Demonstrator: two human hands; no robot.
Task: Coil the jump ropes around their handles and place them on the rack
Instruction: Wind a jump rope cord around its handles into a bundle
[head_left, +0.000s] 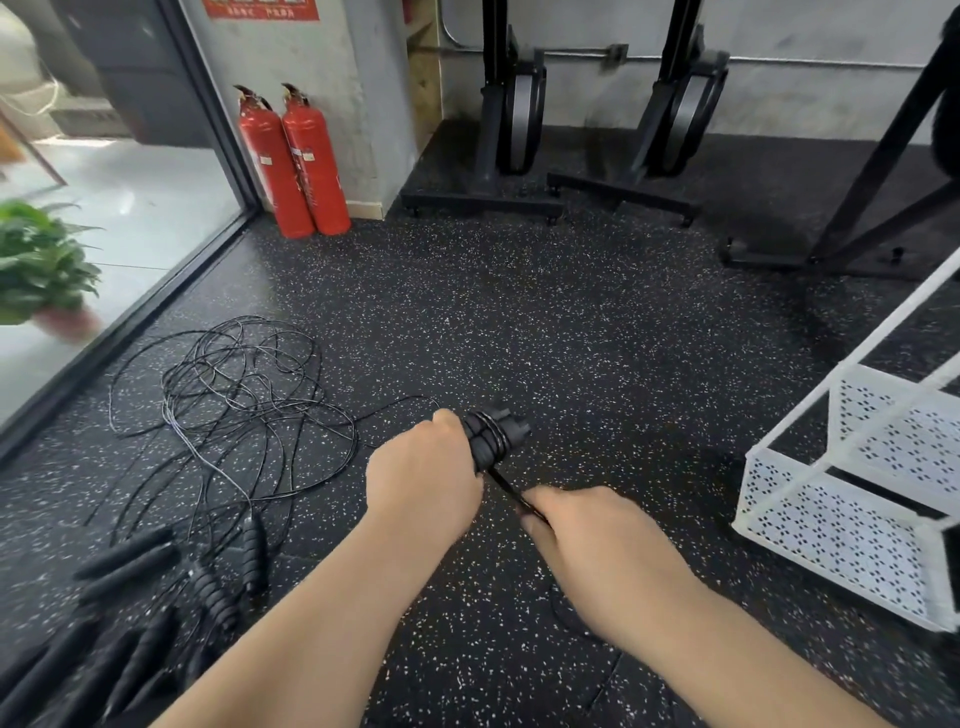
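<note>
Evidently, the paired handles are held above the floor in the left hand, grip curled round them, so rope can be wound on. It is pulled taut by the right hand, grip pinching it. The rack is kept near, right.

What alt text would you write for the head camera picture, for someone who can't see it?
A person's left hand grips a pair of black jump rope handles wrapped in cord while the right hand pinches the cord just below. Loose jump ropes lie tangled on the floor to the left; a white rack stands at right.
</note>
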